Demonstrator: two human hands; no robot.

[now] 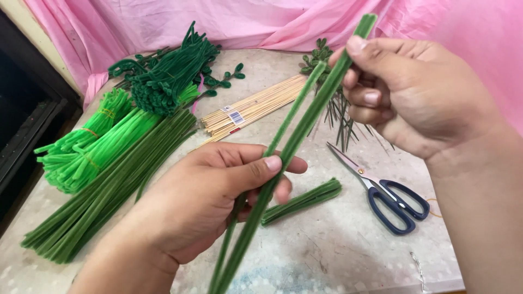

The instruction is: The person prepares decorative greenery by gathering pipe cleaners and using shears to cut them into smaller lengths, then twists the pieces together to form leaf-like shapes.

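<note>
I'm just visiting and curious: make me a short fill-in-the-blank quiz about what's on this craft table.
1. Both hands, the left hand and the right hand, hold long dark ____ pipe cleaners.
2. The scissors have dark ____ handles.
3. The cloth behind the table is ____.
4. The bundle of thin wooden sticks lies ____ the table.

Missing words: green; blue; pink; on

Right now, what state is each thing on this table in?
Dark green stems: pinched by left hand and right hand, off the table.
Scissors: closed, lying flat.
Wooden sticks: bundled, lying flat.
Light green stems: banded bundles.
Short green pieces: loose on table.
</note>
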